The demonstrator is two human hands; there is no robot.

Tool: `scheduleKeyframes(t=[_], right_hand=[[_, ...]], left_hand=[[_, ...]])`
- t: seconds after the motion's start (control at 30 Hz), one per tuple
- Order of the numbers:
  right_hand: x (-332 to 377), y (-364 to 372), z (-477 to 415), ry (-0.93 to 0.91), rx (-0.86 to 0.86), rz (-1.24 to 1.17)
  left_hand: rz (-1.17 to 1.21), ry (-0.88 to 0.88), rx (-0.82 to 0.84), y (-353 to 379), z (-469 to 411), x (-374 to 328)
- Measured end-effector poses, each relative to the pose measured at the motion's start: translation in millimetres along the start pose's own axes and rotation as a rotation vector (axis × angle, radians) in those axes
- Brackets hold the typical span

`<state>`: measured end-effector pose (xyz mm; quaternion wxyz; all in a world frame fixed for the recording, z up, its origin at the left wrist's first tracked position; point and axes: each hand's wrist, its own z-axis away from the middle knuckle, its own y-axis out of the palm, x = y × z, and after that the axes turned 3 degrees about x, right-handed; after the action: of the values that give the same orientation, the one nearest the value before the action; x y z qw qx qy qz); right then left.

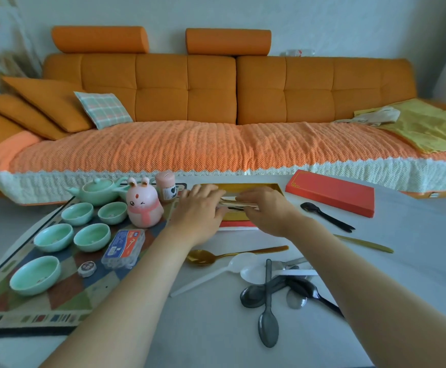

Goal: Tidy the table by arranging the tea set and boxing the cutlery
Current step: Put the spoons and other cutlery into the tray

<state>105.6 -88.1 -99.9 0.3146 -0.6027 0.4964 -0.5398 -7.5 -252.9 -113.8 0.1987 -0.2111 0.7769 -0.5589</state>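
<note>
Both my hands reach into the open red cutlery box [248,187] with its gold lining at the table's far edge. My left hand [199,208] and my right hand [267,208] together hold a bundle of gold cutlery [239,204] over the box, fingers curled on it from both ends. The red box lid [332,192] lies to the right. A gold spoon [216,255], a gold knife [365,243], white, black and grey plastic spoons [269,288] and a black fork [325,215] lie loose on the white table. A green teapot [98,191] and several green cups [54,237] stand on the patterned mat.
On the mat [30,309] also stand a pink rabbit figure [143,205], a pink jar [166,185], a clear toothpick box [123,248] and a small round tin [87,268]. An orange sofa [216,115] runs behind the table.
</note>
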Motion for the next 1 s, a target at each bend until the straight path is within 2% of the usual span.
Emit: scheduleKeyframes(t=[0.1,0.13,0.2,0.37,0.43,0.57,0.83,1.0], right_hand=[[3,-1,6,-0.138,-0.168,0.056],[6,-3,8,-0.161,-0.164,0.045],[15,-8,14,-0.139,-0.050,0.012],[24,-11,29,-0.050,0.300,0.051],[23,-11,32,-0.011,0.363,0.035],[17,-11,38,0.034,0.374,-0.044],[19,-5,38,0.033,0.385,-0.051],[15,-8,36,0.044,0.382,-0.165]], left_hand=[[0.068,0.098,-0.148,-10,6,-5],[0.090,0.124,-0.174,-14,9,-6],[0.136,0.137,-0.168,-21,18,-8],[0.199,0.082,0.104,-31,42,-8],[0.201,0.041,0.227,-34,49,-6],[0.179,-0.018,0.436,-37,58,3],[0.196,-0.010,0.453,-41,61,5],[0.222,-0.008,0.470,-43,59,8]])
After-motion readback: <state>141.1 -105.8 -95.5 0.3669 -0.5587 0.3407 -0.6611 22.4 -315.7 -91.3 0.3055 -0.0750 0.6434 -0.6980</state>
